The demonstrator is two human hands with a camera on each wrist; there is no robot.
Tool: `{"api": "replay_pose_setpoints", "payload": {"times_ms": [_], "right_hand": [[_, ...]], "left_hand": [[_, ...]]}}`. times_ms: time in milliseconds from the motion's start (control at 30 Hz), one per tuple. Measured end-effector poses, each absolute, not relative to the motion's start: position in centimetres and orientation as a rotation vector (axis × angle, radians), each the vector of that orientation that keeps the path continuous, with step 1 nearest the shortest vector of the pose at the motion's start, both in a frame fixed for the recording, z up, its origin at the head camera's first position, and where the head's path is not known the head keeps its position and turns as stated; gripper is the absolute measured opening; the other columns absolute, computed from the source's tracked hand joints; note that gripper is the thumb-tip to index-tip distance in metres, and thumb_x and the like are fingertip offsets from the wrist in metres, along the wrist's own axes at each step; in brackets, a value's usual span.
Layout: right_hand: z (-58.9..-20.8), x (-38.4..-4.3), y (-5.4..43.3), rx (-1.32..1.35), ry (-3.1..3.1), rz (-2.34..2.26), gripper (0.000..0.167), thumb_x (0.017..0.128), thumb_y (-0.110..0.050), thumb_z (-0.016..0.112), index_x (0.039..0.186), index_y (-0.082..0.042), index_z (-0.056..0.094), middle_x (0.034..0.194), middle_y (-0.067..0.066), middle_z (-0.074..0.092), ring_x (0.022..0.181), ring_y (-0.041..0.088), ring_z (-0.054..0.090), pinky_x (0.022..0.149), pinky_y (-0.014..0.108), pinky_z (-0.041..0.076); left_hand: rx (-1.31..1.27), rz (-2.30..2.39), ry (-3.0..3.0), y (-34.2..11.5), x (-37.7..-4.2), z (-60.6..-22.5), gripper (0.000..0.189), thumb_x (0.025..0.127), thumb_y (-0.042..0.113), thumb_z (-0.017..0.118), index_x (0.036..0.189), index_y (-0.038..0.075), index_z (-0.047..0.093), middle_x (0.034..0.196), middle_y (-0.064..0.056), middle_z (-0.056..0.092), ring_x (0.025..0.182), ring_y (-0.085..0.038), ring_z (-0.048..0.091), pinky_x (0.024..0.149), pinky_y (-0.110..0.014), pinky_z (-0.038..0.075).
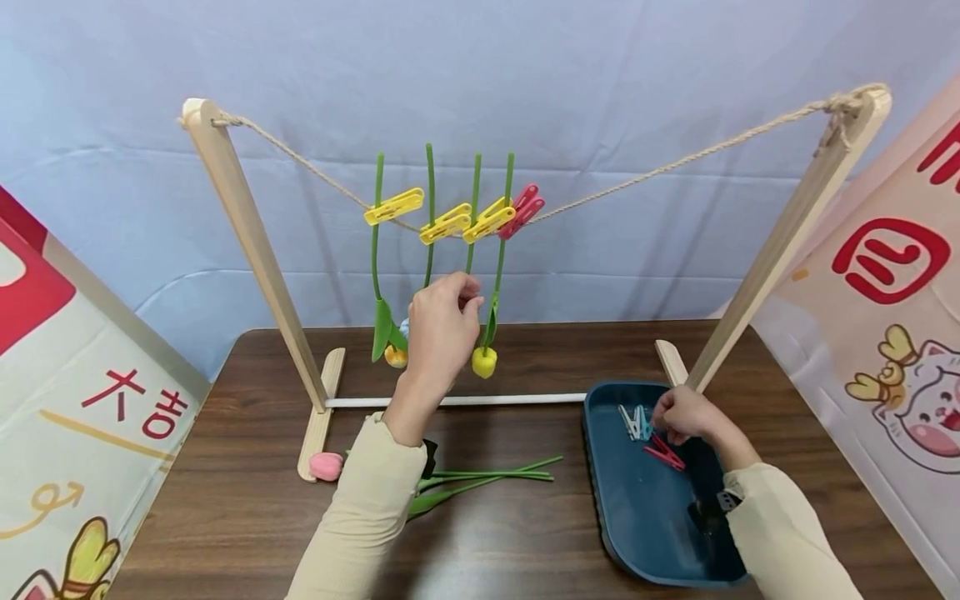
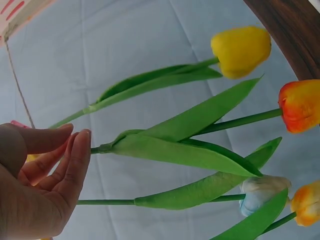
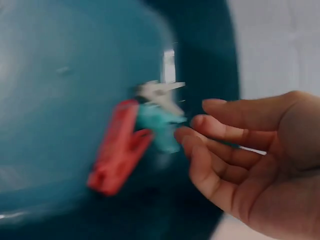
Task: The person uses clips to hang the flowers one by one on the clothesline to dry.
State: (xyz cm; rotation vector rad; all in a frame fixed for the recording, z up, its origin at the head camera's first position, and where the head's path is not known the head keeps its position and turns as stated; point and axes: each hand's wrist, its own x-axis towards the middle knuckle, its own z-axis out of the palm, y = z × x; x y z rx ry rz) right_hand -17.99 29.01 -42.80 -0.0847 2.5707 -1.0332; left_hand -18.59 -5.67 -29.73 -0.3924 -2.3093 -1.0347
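Artificial tulips hang heads down from a rope (image 1: pixel 652 172), clipped by three yellow clothespins (image 1: pixel 395 206) and a red clothespin (image 1: pixel 522 211). My left hand (image 1: pixel 444 325) is at the stem of a red-orange tulip (image 2: pixel 300 106); its loosely bent fingers stand in front of the stem, with no clear grip. Beside it hang a yellow tulip (image 1: pixel 484 362) and a blue-white tulip (image 2: pixel 260 192). My right hand (image 1: pixel 686 414) is inside a dark blue tray (image 1: pixel 637 533), fingers loosely bent and holding nothing. Close to its fingertips lie a red clothespin (image 3: pixel 116 150), a teal clothespin (image 3: pixel 159 122) and a whitish clothespin (image 3: pixel 161 92).
Two wooden posts (image 1: pixel 251 242) carry the rope, and a white rod (image 1: pixel 517 400) joins their feet. A pink tulip (image 1: pixel 326 466) and several green stems (image 1: pixel 487 476) lie on the brown table (image 1: pixel 525 550), partly behind the left forearm. Pale cloth (image 1: pixel 480 75) hangs behind.
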Motion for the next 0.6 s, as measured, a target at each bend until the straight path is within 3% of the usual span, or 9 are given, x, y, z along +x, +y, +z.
{"api": "replay_pose_setpoints", "payload": {"times_ms": [400,600], "right_hand": [[-45.1,-17.7,28.6,0.023,2.695,-0.902,0.012,0.069,0.012,0.057,0.061,0.003,0.057,0.057,0.004,0.056,0.046,0.011,0.052,0.043,0.025,0.046],[-45.7,-17.6,28.5,0.017,2.737,-0.836,0.016,0.068,0.012,0.051,0.059,0.000,0.055,0.054,0.003,0.056,0.043,0.010,0.051,0.040,0.022,0.043]], "left_hand": [[-0.404,-1.050,-2.286,-6.0,-18.4,-30.1,0.004,0.081,0.003,0.067,0.084,-0.001,0.067,0.076,-0.009,0.065,0.067,-0.019,0.061,0.061,-0.031,0.048],[-0.397,-1.033,-2.303,-6.2,-18.3,-30.5,0.005,0.081,0.005,0.068,0.082,0.000,0.067,0.073,-0.008,0.065,0.065,-0.019,0.060,0.061,-0.032,0.048]]}}
